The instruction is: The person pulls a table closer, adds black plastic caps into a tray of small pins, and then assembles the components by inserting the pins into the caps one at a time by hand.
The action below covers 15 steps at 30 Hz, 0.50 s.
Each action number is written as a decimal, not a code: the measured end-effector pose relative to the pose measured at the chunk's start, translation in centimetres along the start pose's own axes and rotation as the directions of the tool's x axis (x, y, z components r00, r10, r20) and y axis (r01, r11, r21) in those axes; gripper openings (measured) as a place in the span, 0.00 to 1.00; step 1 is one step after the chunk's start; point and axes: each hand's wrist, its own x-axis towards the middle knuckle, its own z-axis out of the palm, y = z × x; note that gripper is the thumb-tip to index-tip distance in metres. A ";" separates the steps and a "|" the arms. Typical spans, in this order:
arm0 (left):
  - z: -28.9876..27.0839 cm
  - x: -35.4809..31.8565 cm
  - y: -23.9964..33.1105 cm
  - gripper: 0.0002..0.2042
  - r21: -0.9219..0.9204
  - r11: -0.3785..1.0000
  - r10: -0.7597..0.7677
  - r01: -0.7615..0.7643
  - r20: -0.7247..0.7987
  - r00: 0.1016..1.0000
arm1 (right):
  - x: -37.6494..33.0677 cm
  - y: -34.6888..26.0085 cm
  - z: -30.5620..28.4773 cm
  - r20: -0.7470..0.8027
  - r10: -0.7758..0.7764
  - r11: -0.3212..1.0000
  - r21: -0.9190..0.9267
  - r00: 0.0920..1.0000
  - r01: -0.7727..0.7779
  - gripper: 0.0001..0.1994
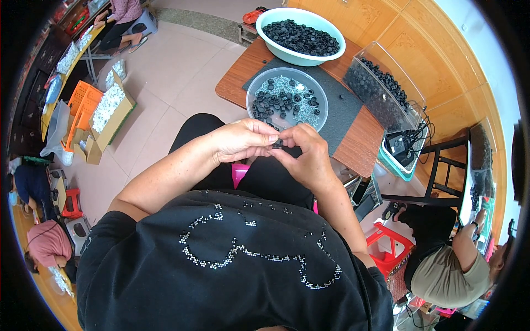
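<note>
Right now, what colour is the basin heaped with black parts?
The basin is pale mint green, best seen in head view.

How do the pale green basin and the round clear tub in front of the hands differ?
The basin is pale green; the tub is see-through. The basin holds a heap of black parts; the tub has black parts spread among silvery pins. The basin sits farther from the left hand and right hand than the tub. Both are round.

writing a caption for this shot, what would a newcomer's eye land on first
Probably the pale green basin heaped with black parts at the far end of the table. Next, centre, the left hand and right hand meeting at a small black piece. Off left, the bright orange crate.
</note>
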 end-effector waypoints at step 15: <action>0.4 0.1 0.0 0.11 -0.124 0.992 -0.015 0.020 0.038 0.999 | 0.1 -0.2 -0.3 -0.043 0.031 0.999 0.013 0.999 -0.030 0.14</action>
